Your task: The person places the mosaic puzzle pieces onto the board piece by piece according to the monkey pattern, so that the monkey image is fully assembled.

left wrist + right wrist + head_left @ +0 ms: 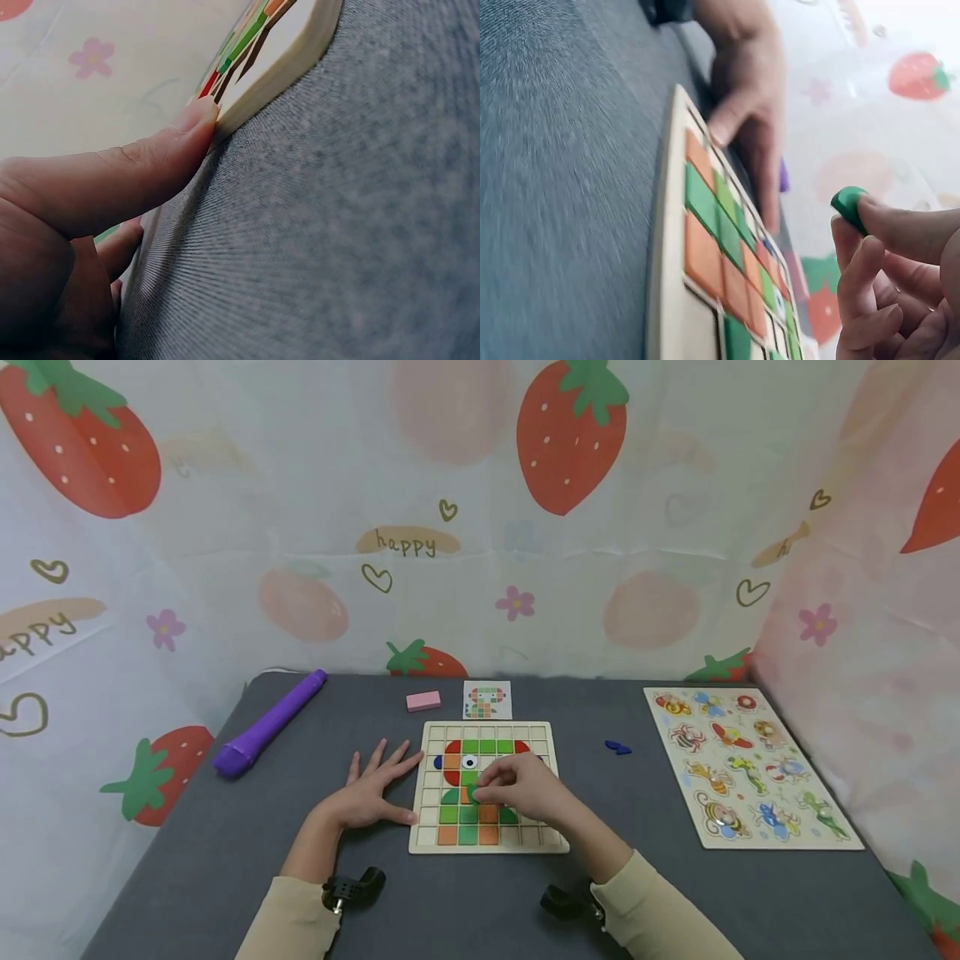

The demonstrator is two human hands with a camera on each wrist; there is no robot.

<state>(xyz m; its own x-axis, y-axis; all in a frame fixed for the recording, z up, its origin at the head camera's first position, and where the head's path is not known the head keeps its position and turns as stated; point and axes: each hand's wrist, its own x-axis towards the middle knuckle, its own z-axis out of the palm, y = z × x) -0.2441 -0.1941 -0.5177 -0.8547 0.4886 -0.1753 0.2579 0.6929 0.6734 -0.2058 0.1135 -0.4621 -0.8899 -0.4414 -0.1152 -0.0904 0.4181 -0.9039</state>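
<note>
Meanwhile right hand (525, 793) pinches green tile (849, 208) above board (420, 827); left hand (371, 793) flat, touching its edge.

Evenly and softly lit from above, with only faint shadows under the hands on the grey felt tabletop (225, 860). Sharp in the head view, though bowed at the edges. Blurred close up in both wrist views: left thumb (112, 180), green puzzle piece (850, 206), backdrop washed pale.
</note>
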